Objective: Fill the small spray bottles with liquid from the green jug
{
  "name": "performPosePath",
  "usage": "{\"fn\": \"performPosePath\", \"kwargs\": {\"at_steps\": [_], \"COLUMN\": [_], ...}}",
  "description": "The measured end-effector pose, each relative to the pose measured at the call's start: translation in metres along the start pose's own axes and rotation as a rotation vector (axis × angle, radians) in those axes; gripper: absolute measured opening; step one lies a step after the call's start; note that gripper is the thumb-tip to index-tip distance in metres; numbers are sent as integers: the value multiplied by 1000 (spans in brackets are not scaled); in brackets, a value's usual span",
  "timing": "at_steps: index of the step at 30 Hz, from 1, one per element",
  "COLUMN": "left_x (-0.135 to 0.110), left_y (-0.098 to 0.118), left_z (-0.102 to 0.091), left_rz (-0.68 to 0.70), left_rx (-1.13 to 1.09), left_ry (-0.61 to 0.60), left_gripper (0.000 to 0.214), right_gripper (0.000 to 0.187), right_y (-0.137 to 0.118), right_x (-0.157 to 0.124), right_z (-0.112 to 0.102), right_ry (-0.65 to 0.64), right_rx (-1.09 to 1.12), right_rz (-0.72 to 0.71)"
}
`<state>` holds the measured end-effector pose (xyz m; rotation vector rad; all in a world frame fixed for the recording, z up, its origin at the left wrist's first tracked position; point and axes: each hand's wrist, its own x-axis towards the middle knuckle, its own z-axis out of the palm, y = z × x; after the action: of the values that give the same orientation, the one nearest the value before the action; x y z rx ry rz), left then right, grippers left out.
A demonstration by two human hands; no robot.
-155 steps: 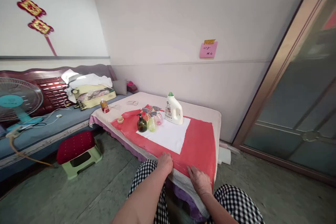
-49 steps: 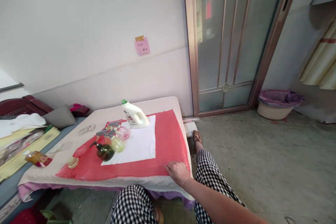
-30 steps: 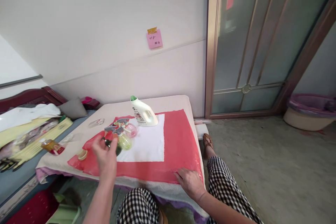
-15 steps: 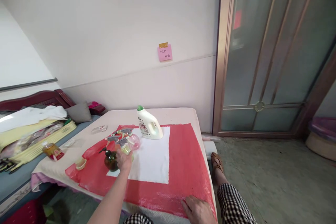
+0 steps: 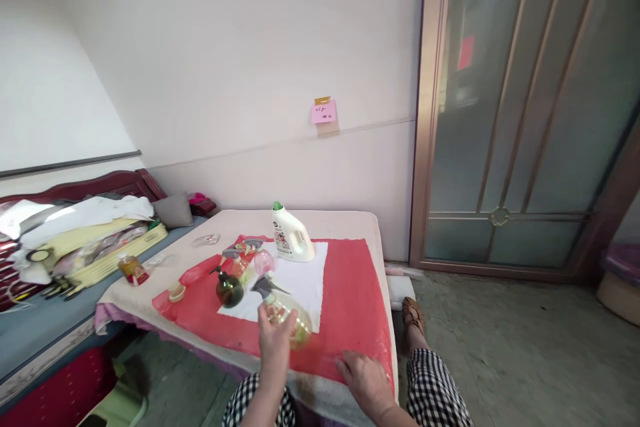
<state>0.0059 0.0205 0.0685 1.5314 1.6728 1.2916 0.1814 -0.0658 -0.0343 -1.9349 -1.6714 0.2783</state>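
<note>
My left hand (image 5: 275, 333) is wrapped round a clear, yellowish spray bottle (image 5: 293, 323) with a grey trigger head. The bottle is tilted, its head to the upper left, over the near part of the white cloth (image 5: 305, 287). My right hand (image 5: 364, 377) rests on the near edge of the red sheet (image 5: 353, 307), fingers loosely stretched, holding nothing. Beyond the left hand stand a dark green pump bottle (image 5: 229, 290), a pink round spray bottle (image 5: 263, 262) and an orange spray bottle (image 5: 240, 266), partly overlapping. A white detergent jug (image 5: 294, 237) with a green cap stands behind them.
A small cream-coloured item (image 5: 177, 291) lies on the red sheet's left end. Further left are an amber bottle (image 5: 133, 270) and a clear plastic piece (image 5: 206, 240). A bench with cloths (image 5: 105, 233) runs along the left. A sliding glass door (image 5: 510, 147) stands right.
My left hand has lifted the spray bottle from the group of bottles and brought it nearer and to the right. My right hand stays at the sheet's near edge. The view has shifted slightly left.
</note>
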Motion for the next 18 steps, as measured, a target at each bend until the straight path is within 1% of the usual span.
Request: {"fn": "performPosePath", "kwargs": {"at_steps": [1,2,3,5,6,7,8,10,11,13,15,18], "left_x": [-24,-47,-69,-105,-119,-130,-139,-151,-154,-157,-158,-161], "left_y": [1,1,1,-2,-3,-4,-3,0,2,8,14,21], "left_z": [-1,-3,-4,-6,-7,-8,-10,-14,-17,-24,-33,-48], "left_rz": [-5,-42,-98,-184,-195,-175,-162,-154,-156,-167,-178,-217], "left_rx": [-39,-135,-199,-283,-326,-378,-406,-433,-442,-466,-481,-464], "left_ry": [-9,-25,-14,-11,-30,-78,-116,-165,-178,-208,-264,-385], "left_gripper": [56,64,72,83,84,81,75,67,65,64,63,61], "right_gripper": [36,42,47,54,54,54,55,62,65,68,70,72], "right_y": [-4,-9,-15,-29,-38,-46,-54,-65,-69,-72,-74,-81], "right_x": [0,-2,-7,-22,-33,-44,-54,-70,-75,-79,-78,-75], "right_z": [-7,-15,-23,-40,-49,-56,-63,-74,-78,-81,-79,-70], "right_ry": [-19,-34,-44,-50,-49,-52,-57,-87,-110,-157,-190,-222], "right_rx": [42,88,135,230,299,393,565,825,912,990,1087,1263], "right_rz": [11,19,22,2,-14,-24,1,66,100,129,113,50]}}
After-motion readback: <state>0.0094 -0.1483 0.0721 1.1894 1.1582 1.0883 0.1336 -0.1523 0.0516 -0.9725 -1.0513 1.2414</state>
